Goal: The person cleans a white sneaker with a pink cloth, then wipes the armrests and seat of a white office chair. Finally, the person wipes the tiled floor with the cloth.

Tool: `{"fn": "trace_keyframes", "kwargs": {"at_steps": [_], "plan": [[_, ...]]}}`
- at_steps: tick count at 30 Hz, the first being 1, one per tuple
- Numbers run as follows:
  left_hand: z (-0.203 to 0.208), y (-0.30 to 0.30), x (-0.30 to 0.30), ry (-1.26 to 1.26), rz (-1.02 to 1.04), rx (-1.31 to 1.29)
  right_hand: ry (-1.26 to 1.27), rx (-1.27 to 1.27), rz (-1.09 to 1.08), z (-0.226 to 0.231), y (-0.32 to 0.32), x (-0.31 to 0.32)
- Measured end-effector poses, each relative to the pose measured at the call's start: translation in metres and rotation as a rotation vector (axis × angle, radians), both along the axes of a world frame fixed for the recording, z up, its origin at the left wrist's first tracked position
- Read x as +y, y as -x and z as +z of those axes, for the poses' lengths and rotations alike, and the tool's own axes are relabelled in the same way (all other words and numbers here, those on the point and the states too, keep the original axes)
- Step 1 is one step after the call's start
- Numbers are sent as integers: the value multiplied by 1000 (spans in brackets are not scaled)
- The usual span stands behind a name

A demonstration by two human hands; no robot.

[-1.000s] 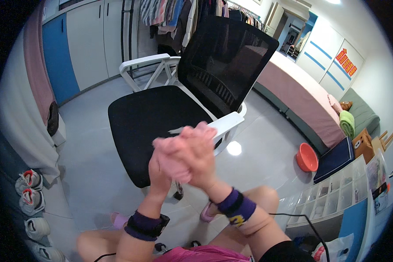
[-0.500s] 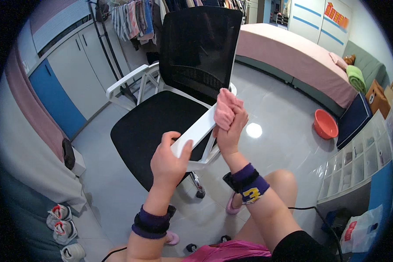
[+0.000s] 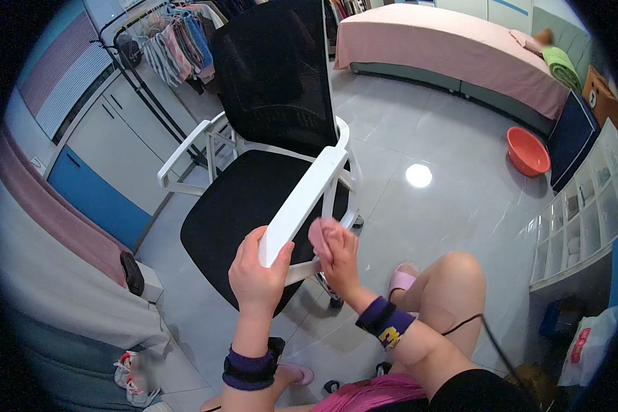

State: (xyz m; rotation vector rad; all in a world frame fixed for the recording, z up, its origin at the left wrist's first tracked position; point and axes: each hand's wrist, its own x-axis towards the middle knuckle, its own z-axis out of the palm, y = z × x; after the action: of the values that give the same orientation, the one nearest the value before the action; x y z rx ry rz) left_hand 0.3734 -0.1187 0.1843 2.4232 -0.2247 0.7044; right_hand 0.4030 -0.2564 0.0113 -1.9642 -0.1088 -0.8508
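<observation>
In front of me stands an office chair (image 3: 237, 213) with a black seat, a black mesh back and white arms. My left hand (image 3: 256, 271) grips the near end of the closer white armrest (image 3: 302, 199), thumb on one side and fingers on the other. A crumpled pink cloth (image 3: 325, 240) is bunched in my right hand (image 3: 342, 270), which is closed round it. That hand is beside the armrest's lower white support, below the top pad; the fingers partly hide where cloth and frame meet.
A red basin (image 3: 527, 152) sits on the floor at right, near a clear-fronted drawer unit (image 3: 577, 213). Behind are a pink-covered bed (image 3: 432, 51) and a clothes rack (image 3: 134, 86). A dark cable (image 3: 491, 336) runs by my right knee. Shoes (image 3: 136, 378) lie lower left.
My right hand has brought the pink cloth down from the armrest's far top end to its lower support. My left hand has closed onto the near end. The view has shifted.
</observation>
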Motion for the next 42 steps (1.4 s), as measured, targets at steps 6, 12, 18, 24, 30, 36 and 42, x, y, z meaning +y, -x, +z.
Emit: {"fn": "trace_keyframes", "kwargs": {"at_steps": [6,12,18,24,30,36,42], "plan": [[1,-2,5,4,6,5,38,-226,-162,79,-58,-17],[-1,-4,-5,22,18,2,-31,-84,-151,16,-32,5],[-3,-4,-1,57,20,25,-102,-12,-23,17,-15,0],[-7,-4,2,124,-7,65,-368,-181,-66,74,-72,-14],[-5,-3,2,126,-17,43,-312,47,-91,23,-27,14],[-12,-4,13,127,-92,32,-225,27,-26,-13,1,13],[-9,-3,17,162,-88,61,-346,-75,-103,50,-44,-3]]}}
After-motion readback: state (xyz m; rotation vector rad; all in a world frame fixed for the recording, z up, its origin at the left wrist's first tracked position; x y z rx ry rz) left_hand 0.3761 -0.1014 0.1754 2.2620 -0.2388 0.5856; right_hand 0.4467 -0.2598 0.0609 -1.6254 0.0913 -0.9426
